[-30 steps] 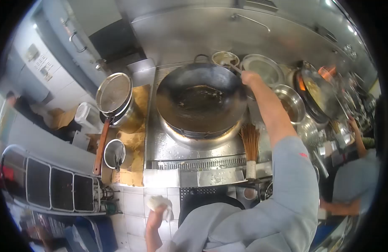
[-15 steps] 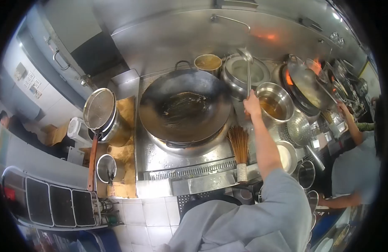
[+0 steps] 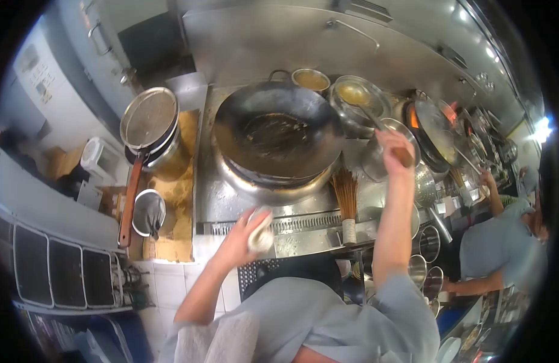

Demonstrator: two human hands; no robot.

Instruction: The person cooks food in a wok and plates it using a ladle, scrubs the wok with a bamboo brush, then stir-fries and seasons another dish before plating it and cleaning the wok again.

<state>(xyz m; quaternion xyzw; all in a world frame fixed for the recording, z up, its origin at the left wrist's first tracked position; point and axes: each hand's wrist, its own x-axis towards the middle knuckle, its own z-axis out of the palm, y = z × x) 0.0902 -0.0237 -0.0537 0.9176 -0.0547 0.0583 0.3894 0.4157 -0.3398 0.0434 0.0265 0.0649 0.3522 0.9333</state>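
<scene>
My right hand (image 3: 395,148) grips the long handle of a ladle (image 3: 354,94), near its wooden end. Yellowish liquid fills the ladle's bowl, which is over a wide steel pot (image 3: 383,107) at the back. Beneath my right hand is a steel bowl (image 3: 371,158), partly covered by the hand. My left hand (image 3: 240,236) is closed around a folded whitish cloth (image 3: 261,235), in front of the stove edge. A large dark wok (image 3: 278,136) sits on the burner between and beyond my hands, its bottom oily. A bamboo brush (image 3: 346,199) stands right of the wok.
On the left, a strainer (image 3: 149,118) with a wooden handle rests on a pot, near a small steel container (image 3: 149,209). A small pot of yellowish liquid (image 3: 311,80) is behind the wok. At right, a co-worker (image 3: 494,242) handles another wok (image 3: 439,130) by a flame.
My left hand has come into view with the cloth. The ladle's bowl has gone from raised to lowered and now holds yellowish liquid. The camera view has shifted.
</scene>
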